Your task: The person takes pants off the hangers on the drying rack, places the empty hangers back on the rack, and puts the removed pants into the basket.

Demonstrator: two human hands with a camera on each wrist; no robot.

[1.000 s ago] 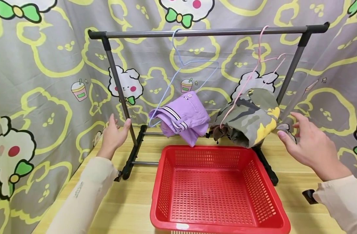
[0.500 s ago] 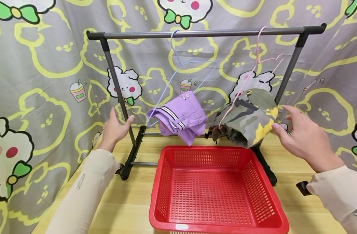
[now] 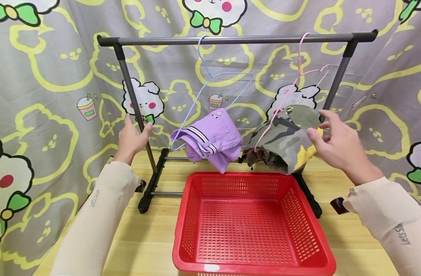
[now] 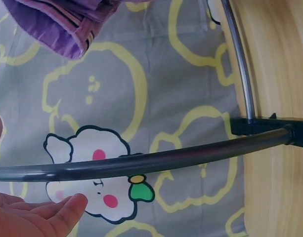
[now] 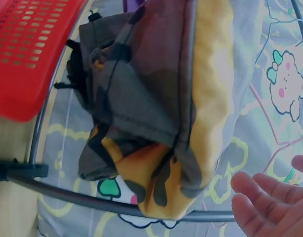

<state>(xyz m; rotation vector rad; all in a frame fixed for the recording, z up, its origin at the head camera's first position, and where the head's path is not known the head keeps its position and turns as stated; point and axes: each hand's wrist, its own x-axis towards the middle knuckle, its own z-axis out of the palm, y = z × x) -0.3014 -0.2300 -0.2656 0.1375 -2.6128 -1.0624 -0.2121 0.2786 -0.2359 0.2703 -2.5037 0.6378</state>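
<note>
Left hand (image 3: 131, 141) spread wide beside the rack post (image 3: 131, 89), holding nothing; right hand (image 3: 340, 145) loosely spread at the camouflage garment (image 3: 284, 134), nothing gripped, contact undetermined. That garment and the purple trousers (image 3: 218, 136) hang folded over a pink hanger (image 3: 299, 74) and blue hanger (image 3: 209, 78), hooked on the rail (image 3: 251, 39) evidently for support; red basket (image 3: 245, 234) stands in front, below
</note>
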